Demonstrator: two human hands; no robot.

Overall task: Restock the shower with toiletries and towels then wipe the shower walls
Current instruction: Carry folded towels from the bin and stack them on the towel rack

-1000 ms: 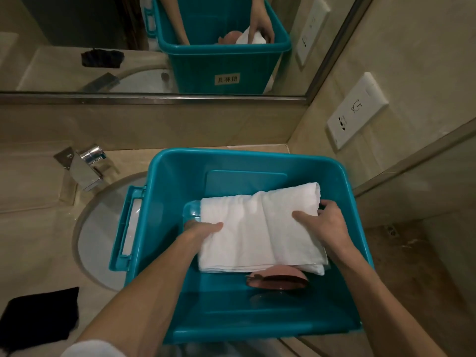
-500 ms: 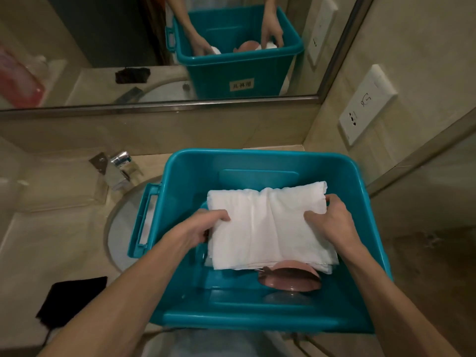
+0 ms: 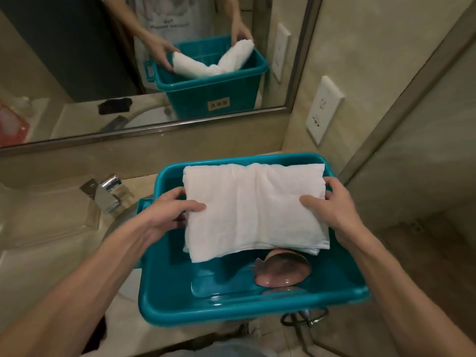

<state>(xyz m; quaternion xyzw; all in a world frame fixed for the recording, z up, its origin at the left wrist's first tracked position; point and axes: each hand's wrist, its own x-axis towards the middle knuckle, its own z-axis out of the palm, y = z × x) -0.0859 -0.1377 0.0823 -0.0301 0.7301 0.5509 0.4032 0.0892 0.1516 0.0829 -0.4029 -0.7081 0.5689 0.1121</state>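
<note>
So, towel (image 3: 253, 210): white, folded, held out between both hands over the open top of the teal bin (image 3: 231, 313). Its far edge covers the bin's back rim.
Left hand (image 3: 167, 215): gripping the towel's left edge, thumb on top, fingers tucked underneath.
Right hand (image 3: 334, 212): same deal on the right edge, thumb on top, fingers wrapped under.
Teal bin: sits on the beige counter (image 3: 38, 215), right up by the side wall.
Pink dish (image 3: 282, 271): lying in the bin's near right corner, partly under the towel's front edge.
Faucet (image 3: 107, 194): chrome, just left of the bin.
Mirror (image 3: 77, 73): shows the towel sagging in the middle between the two hands, above the bin's rim.
Outlet plate (image 3: 323, 109): white, on the right wall.
</note>
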